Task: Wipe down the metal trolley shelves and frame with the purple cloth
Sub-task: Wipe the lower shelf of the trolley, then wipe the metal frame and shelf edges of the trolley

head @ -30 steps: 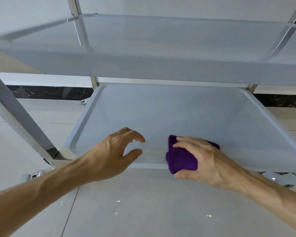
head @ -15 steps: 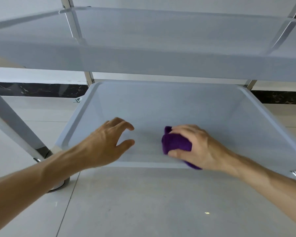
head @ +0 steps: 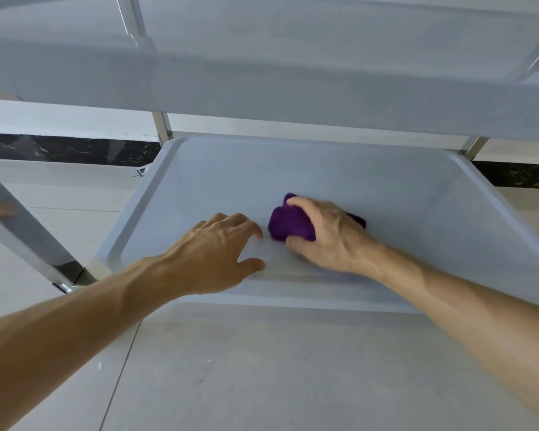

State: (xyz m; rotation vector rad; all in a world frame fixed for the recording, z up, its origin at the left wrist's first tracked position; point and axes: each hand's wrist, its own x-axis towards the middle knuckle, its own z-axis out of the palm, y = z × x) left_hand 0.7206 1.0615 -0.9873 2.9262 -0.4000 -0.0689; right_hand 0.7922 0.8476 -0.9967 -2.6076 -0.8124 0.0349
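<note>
The lower shelf [head: 386, 188] of the metal trolley is a pale grey tray with a raised rim, seen from above and in front. My right hand [head: 327, 237] grips the bunched purple cloth [head: 288, 223] and presses it on the shelf floor near the middle. Part of the cloth is hidden under my palm. My left hand [head: 218, 250] reaches over the front rim just left of the cloth, fingers loosely curved and holding nothing. Whether its fingertips touch the shelf is unclear.
An upper shelf [head: 262, 79] spans the top of the view close above my hands. A shiny slanted frame leg [head: 22, 241] stands at the left, thinner uprights [head: 162, 129] at the back. Pale floor tiles [head: 262, 368] lie in front; a dark skirting strip [head: 59, 149] runs behind.
My right hand has pushed the cloth from the shelf's front edge further in toward the middle. My left hand has moved forward over the rim alongside it.
</note>
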